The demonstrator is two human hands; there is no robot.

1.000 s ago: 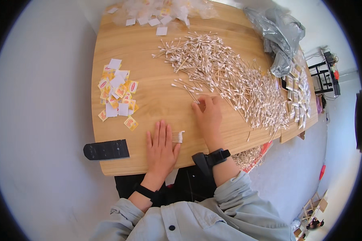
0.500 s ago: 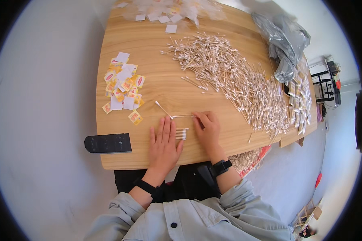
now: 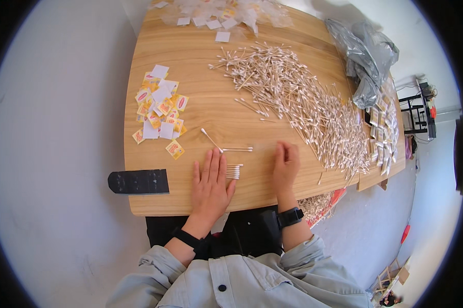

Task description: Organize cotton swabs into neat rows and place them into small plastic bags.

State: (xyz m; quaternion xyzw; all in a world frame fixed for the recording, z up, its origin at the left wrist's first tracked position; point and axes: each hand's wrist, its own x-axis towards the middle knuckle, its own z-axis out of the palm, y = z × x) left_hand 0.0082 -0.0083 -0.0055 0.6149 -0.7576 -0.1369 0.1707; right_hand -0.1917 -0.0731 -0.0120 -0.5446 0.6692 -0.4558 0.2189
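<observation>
Left hand [image 3: 211, 179] flat, fingers spread, pinning small row of cotton swabs [image 3: 233, 171] on wooden surface [image 3: 200, 110]. Right hand [image 3: 286, 164] loosely curled, seemingly empty, near big swab pile [image 3: 303, 97]. Swabs light, thin, bendable; pinch mid-stick.

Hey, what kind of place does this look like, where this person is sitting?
Probably a small hand-packing workshop: a wooden table holds a big heap of cotton swabs, a pile of small sachets, and the left hand rests on a small counted bundle.
</observation>
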